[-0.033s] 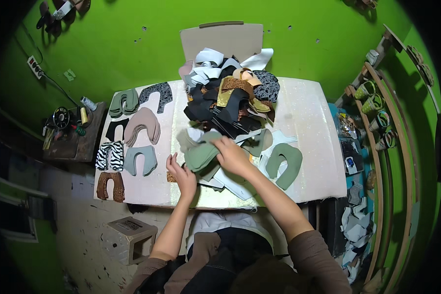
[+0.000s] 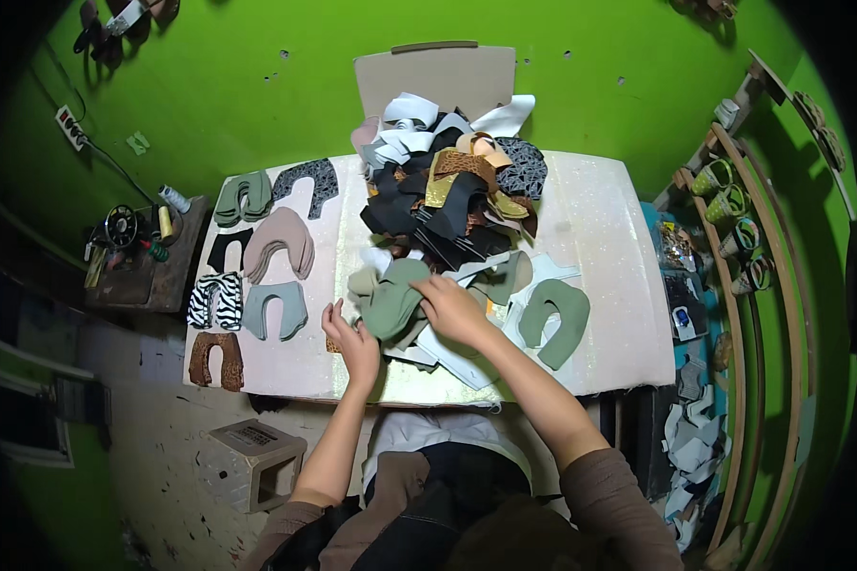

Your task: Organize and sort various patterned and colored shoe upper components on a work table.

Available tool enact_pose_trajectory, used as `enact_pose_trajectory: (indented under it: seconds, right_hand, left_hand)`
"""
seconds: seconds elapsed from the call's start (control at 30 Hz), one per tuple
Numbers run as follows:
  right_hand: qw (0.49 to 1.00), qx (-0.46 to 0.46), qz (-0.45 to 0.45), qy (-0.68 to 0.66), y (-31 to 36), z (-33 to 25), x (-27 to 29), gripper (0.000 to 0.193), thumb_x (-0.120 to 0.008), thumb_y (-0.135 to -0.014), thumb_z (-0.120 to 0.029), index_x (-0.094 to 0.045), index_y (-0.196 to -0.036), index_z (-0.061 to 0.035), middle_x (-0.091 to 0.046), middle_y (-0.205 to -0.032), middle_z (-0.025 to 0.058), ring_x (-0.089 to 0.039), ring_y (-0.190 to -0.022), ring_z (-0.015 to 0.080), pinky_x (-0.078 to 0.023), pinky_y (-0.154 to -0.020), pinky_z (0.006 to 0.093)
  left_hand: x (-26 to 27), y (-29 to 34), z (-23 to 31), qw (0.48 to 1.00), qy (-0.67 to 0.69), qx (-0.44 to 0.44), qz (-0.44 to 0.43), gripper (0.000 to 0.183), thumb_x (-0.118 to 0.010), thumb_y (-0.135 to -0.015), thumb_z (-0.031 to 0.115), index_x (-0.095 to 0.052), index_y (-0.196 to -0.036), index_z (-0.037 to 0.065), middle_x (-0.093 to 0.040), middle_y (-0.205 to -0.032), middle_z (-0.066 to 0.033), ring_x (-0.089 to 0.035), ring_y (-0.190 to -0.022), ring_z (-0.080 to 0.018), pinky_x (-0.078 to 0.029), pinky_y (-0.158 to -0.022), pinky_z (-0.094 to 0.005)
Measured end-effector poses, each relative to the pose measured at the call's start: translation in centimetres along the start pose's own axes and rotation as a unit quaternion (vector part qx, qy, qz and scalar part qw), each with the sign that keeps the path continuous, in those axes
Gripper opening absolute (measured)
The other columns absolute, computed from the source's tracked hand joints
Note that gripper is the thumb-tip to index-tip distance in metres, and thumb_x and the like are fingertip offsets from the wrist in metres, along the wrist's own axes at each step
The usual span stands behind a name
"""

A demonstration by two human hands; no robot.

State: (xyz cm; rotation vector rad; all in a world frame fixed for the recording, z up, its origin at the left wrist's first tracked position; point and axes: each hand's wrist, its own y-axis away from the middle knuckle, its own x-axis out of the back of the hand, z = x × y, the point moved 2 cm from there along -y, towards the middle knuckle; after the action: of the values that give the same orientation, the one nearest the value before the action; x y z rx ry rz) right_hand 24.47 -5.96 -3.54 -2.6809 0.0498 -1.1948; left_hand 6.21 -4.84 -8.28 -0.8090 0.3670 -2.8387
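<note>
Above the near middle of the table, my right hand (image 2: 454, 310) pinches the right edge of a bundle of sage-green U-shaped fabric pieces (image 2: 392, 303). My left hand (image 2: 355, 348) is at the lower left of the bundle, its fingers apart; whether a fingertip touches the bundle is hard to make out. Under and around the bundle lie white and grey-green offcuts (image 2: 457, 357). Another sage-green U-shaped piece (image 2: 567, 309) rests flat to the right. A corner of leopard-print fabric (image 2: 332, 344) shows beside my left hand.
Mixed scraps (image 2: 448, 195) form a high heap at the table's back. Sorted U-shaped stacks line the left side, including pink (image 2: 278, 243), zebra-print (image 2: 215, 301) and brown leopard ones (image 2: 216, 360). A sewing machine (image 2: 121, 226) stands left, a wooden rack (image 2: 747, 285) right.
The green bundle has tilted, so more of its flat top faces up. My right hand has shifted very slightly with it; my left hand has barely moved.
</note>
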Motion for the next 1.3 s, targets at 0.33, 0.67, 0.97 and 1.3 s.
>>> enact_pose_trajectory:
  seconds: [0.33, 0.67, 0.97, 1.3]
  right_hand:
    - [0.984, 0.032, 0.174, 0.011, 4.5, 3.5, 2.2, 0.019, -0.05, -0.07, 0.001, -0.06, -0.085, -0.0017, -0.058, -0.086, 0.0107, -0.054, -0.083, 0.0286, -0.044, -0.076, 0.037]
    - [0.851, -0.384, 0.319, 0.164, 12.9, 15.2, 6.5, 0.065, -0.065, -0.072, -0.021, -0.035, -0.127, -0.0057, -0.036, -0.124, 0.0201, -0.033, -0.117, 0.0358, -0.031, -0.094, 0.0453]
    - [0.833, -0.5, 0.149, -0.183, 13.5, 18.0, 9.1, 0.051, -0.069, -0.069, -0.027, -0.055, -0.112, -0.0032, -0.046, -0.121, 0.02, -0.044, -0.11, 0.0359, -0.039, -0.088, 0.0383]
    - [0.983, -0.107, -0.012, 0.15, 3.4, 15.9, 6.8, 0.024, -0.068, -0.057, -0.011, -0.069, -0.081, -0.009, -0.029, -0.137, 0.0151, -0.02, -0.129, 0.0361, -0.023, -0.104, 0.0408]
  left_hand:
    - [-2.1, 0.6, 6.4, 0.955, -0.071, -0.258, -0.13, 0.038, -0.049, -0.075, 0.005, -0.048, -0.112, 0.002, -0.042, -0.119, -0.0187, -0.036, -0.117, -0.0362, -0.026, -0.099, -0.0463]
    - [-13.8, 6.2, 11.2, 0.833, -0.04, -0.366, -0.413, 0.046, -0.054, -0.075, 0.01, -0.043, -0.12, 0.004, -0.041, -0.124, -0.0191, -0.042, -0.112, -0.0348, -0.035, -0.094, -0.0419]
    - [-16.5, 6.3, 11.6, 0.839, -0.049, -0.327, -0.431, 0.044, -0.053, -0.077, 0.01, -0.042, -0.119, 0.004, -0.041, -0.122, -0.0212, -0.043, -0.11, -0.0369, -0.036, -0.093, -0.0432]
    - [-13.7, 5.6, 11.2, 0.876, -0.037, -0.304, -0.372, 0.041, -0.053, -0.074, 0.008, -0.046, -0.115, 0.003, -0.043, -0.117, -0.0203, -0.045, -0.106, -0.0367, -0.037, -0.089, -0.0424]
